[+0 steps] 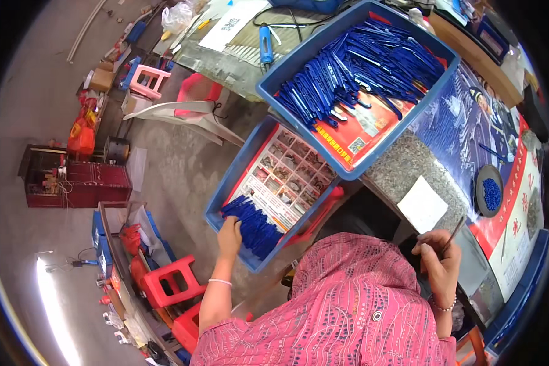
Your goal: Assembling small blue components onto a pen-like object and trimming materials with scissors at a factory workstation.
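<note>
My left hand (230, 238) reaches into the lower blue bin (214, 215), its bent fingers at the edge of a pile of slim blue sticks (256, 229). Whatever lies between those fingertips is too small to make out. Over the table's near edge, my right hand (440, 262) is closed around a thin dark rod-like tool (456, 232), which points up and away. A white paper square (422, 205) lies just beyond this hand. To its upper right, a round dish (480, 194) holds small blue beads (491, 193).
A larger blue bin (361, 173) full of slim blue sticks (360, 67) overlaps the lower bin's far side. Beyond its left edge is a blue-handled tool (266, 44). Red stools (172, 282) and a white chair (183, 114) stand at left.
</note>
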Available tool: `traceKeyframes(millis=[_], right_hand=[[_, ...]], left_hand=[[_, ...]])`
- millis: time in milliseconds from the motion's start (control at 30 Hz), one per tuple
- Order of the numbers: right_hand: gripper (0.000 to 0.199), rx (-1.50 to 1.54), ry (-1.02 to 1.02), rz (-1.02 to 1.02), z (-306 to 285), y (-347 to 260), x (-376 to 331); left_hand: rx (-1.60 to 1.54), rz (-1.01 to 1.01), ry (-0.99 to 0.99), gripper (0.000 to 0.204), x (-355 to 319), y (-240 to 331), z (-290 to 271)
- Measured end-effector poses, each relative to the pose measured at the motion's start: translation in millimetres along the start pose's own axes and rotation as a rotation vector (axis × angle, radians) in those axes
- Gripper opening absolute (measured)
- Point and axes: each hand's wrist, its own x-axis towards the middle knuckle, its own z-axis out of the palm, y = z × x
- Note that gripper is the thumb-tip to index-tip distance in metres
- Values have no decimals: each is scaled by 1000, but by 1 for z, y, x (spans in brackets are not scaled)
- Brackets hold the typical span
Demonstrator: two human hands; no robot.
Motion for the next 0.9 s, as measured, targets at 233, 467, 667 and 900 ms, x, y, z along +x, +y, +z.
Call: traceKeyframes(millis=[233,467,667,900], right_hand=[[12,-273,-215,-39,20,-12,0],[15,-310,-113,-148,13,-2,-7],[17,-351,-245,-212,3,-9,-2],[22,-327,-181,-297,-29,4,-18]], left_hand=[[202,67,-52,9,-6,-57,14],[358,251,-87,18,17,-23,10],[-100,370,-128,16,37,138,-20],[-697,896,-487,19,51,409,-11]])
